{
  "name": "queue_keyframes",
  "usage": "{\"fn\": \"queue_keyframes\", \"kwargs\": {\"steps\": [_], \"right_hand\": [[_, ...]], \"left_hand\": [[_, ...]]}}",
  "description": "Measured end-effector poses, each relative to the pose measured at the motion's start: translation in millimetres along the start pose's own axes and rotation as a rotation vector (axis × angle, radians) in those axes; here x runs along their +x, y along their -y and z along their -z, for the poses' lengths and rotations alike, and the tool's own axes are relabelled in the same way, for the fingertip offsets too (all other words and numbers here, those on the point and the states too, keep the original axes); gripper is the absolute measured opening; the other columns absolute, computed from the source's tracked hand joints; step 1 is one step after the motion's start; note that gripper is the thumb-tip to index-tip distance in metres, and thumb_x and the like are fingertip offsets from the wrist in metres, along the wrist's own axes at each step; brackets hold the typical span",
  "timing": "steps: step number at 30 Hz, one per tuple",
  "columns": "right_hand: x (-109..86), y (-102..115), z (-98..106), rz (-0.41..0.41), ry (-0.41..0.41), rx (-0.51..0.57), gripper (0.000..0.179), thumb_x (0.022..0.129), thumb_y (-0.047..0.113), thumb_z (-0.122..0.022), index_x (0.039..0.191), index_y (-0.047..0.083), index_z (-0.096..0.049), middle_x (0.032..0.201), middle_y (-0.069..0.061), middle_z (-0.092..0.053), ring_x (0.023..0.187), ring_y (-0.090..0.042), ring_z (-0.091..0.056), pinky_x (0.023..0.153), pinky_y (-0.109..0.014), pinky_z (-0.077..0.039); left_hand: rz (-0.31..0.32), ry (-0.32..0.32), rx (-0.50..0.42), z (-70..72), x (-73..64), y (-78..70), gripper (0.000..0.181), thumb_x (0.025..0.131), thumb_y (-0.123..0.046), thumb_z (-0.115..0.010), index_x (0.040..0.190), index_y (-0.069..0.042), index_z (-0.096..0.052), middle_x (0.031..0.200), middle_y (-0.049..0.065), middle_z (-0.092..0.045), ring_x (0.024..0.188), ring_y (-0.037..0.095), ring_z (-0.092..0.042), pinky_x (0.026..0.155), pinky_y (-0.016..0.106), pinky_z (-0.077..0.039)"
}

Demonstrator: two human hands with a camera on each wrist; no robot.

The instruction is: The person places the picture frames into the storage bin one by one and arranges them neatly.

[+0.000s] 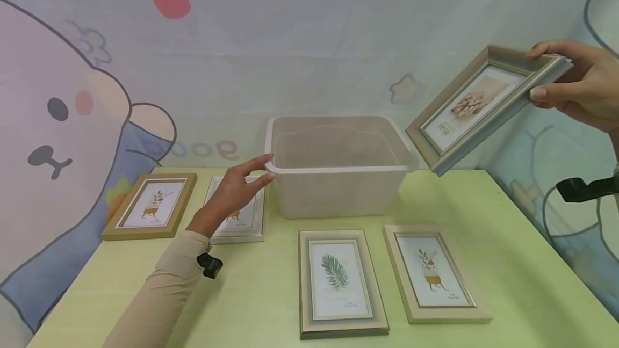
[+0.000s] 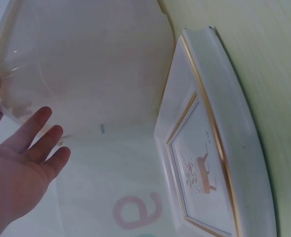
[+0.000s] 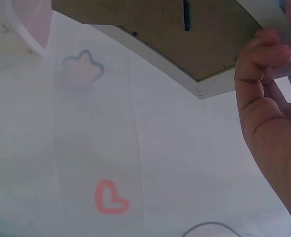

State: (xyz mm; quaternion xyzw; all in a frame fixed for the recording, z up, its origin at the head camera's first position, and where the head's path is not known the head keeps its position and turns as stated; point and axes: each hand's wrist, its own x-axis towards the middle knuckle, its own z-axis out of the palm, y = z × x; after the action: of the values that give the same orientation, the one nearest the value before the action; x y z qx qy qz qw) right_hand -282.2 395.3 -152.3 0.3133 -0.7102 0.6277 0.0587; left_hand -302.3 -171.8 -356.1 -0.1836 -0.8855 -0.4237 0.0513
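My right hand (image 1: 587, 82) grips a silver-beige picture frame (image 1: 503, 60) by its upper right corner, thumb on the front edge. The frame is tilted in the air, right of a translucent white plastic bin (image 1: 333, 195). In the right wrist view the picture frame's brown back (image 3: 170, 44) shows, with bent fingers at its edge. At the bin's near left corner, my left hand (image 1: 234, 189) pinches the rim between thumb and index finger. Its other fingers (image 2: 31, 133) are spread beside the bin wall. Below this hand lies a white picture frame (image 1: 251, 232), partly hidden.
A gold picture frame (image 1: 181, 205) lies at the table's left edge. In front of the bin lie a grey-gold picture frame (image 1: 307, 283) with a leaf print and a beige picture frame (image 1: 450, 313). Behind the light green table (image 1: 251, 305) hangs a cartoon-printed cloth (image 1: 309, 31).
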Motion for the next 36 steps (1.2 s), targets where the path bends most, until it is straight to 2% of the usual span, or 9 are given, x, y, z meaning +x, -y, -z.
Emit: {"fn": "queue_keyframes", "kwargs": {"steps": [3,8,12,19,23,26,29,36], "right_hand": [[6.5,-2,-10,0.027,0.015,0.028,0.058,0.087,-0.031,-0.045,0.139,-0.004,-0.047,0.135,-0.012,-0.035,0.094,-0.018,-0.062,0.07,-0.022,-0.057],[18.0,-10,-30,0.048,0.055,0.115,0.057,0.089,-0.031,-0.042,0.14,-0.006,-0.044,0.131,-0.017,-0.04,0.095,-0.021,-0.06,0.075,-0.022,-0.056],[25.4,-20,-41,0.008,0.048,0.15,0.057,0.089,-0.029,-0.044,0.14,-0.003,-0.045,0.13,-0.017,-0.044,0.095,-0.021,-0.063,0.076,-0.023,-0.056],[37.7,-44,-54,-0.077,0.052,0.122,0.054,0.092,-0.023,-0.049,0.139,0.004,-0.048,0.133,-0.015,-0.039,0.097,-0.018,-0.063,0.077,-0.022,-0.055],[41.2,-60,-60,-0.111,0.063,0.114,0.051,0.093,-0.02,-0.051,0.137,0.005,-0.049,0.126,-0.013,-0.05,0.094,-0.016,-0.065,0.077,-0.022,-0.055],[42.6,-72,-66,-0.129,0.057,0.079,0.05,0.092,-0.019,-0.055,0.136,0.005,-0.05,0.114,-0.009,-0.059,0.089,-0.014,-0.066,0.075,-0.022,-0.055],[44.0,-84,-72,-0.146,0.038,0.018,0.049,0.092,-0.016,-0.058,0.136,0.004,-0.05,0.108,-0.007,-0.061,0.086,-0.012,-0.065,0.074,-0.021,-0.054],[45.6,-106,-88,-0.256,0.005,-0.363,0.051,0.094,0.003,-0.067,0.141,0.007,-0.047,0.116,-0.001,-0.058,0.094,-0.006,-0.063,0.078,-0.02,-0.054]], "left_hand": [[-0.003,-0.001,-0.007,-1.6,0.1,1.5,0.056,0.1,-0.037,-0.06,0.153,-0.031,-0.042,0.14,0.012,-0.059,0.146,0.036,-0.037,0.112,0.061,-0.034],[-0.011,-0.009,-0.008,-3.8,-0.4,2.6,0.055,0.1,-0.038,-0.061,0.152,-0.031,-0.043,0.139,0.012,-0.059,0.144,0.037,-0.039,0.111,0.061,-0.036],[-0.016,-0.014,-0.011,-4.8,-0.9,3.1,0.055,0.1,-0.036,-0.062,0.152,-0.029,-0.044,0.139,0.012,-0.06,0.143,0.037,-0.041,0.11,0.061,-0.037],[-0.018,-0.024,-0.013,-4.3,-1.0,2.5,0.055,0.1,-0.036,-0.062,0.152,-0.03,-0.044,0.139,0.012,-0.06,0.143,0.036,-0.041,0.11,0.061,-0.037],[-0.018,-0.019,-0.016,-4.5,-1.8,2.7,0.056,0.1,-0.037,-0.061,0.152,-0.031,-0.043,0.139,0.013,-0.06,0.143,0.037,-0.04,0.111,0.061,-0.036],[-0.015,-0.02,-0.019,-3.9,-2.5,3.3,0.055,0.1,-0.037,-0.061,0.152,-0.032,-0.044,0.139,0.012,-0.06,0.144,0.037,-0.039,0.111,0.061,-0.036],[-0.018,-0.027,-0.021,-2.9,-2.6,3.8,0.055,0.1,-0.036,-0.062,0.152,-0.031,-0.044,0.139,0.012,-0.06,0.144,0.038,-0.04,0.111,0.061,-0.035],[-0.022,-0.034,-0.021,-3.0,-4.6,5.4,0.055,0.1,-0.035,-0.062,0.152,-0.031,-0.044,0.138,0.013,-0.061,0.142,0.039,-0.041,0.11,0.061,-0.037]]}}
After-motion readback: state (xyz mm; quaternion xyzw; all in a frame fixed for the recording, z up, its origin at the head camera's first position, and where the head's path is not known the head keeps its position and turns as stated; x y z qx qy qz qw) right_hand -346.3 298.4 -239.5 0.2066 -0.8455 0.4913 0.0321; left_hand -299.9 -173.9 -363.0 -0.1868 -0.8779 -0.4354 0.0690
